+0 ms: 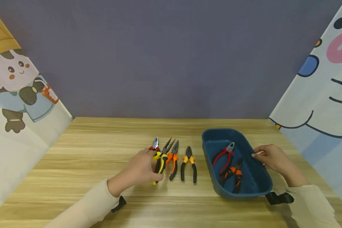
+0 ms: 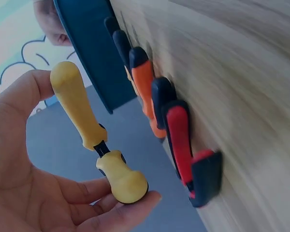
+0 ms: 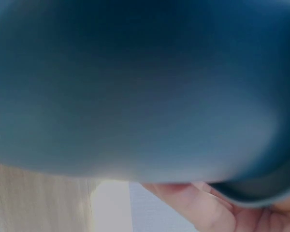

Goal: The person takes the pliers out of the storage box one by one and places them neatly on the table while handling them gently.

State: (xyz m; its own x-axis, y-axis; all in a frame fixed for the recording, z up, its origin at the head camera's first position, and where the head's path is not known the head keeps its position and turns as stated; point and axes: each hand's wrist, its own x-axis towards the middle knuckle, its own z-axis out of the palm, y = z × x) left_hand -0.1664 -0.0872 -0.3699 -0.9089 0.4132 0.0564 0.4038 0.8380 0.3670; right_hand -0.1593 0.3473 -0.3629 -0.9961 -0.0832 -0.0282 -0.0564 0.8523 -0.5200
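My left hand (image 1: 139, 168) holds a pair of yellow-and-black long-nose pliers (image 2: 76, 104) across its handles, thumb on one and fingers on the other. In the left wrist view they stand apart from the wooden surface. Behind that hand lie red-and-black pliers (image 1: 155, 143), partly covered by it. Orange-and-black long-nose pliers (image 1: 175, 158) and amber-and-black pliers (image 1: 189, 155) lie just to the right. My right hand (image 1: 271, 158) pinches the right rim of a blue plastic basin (image 1: 256, 171). Inside the basin are red-handled pliers (image 1: 228, 158) and orange-and-black pliers (image 1: 237, 174).
The wooden table (image 1: 88, 152) ends at a grey back panel (image 1: 171, 63). Cartoon-printed cloths stand on the left and right sides. The basin wall (image 3: 135, 111) fills most of the right wrist view. A black strap piece (image 1: 279, 198) shows near my right wrist.
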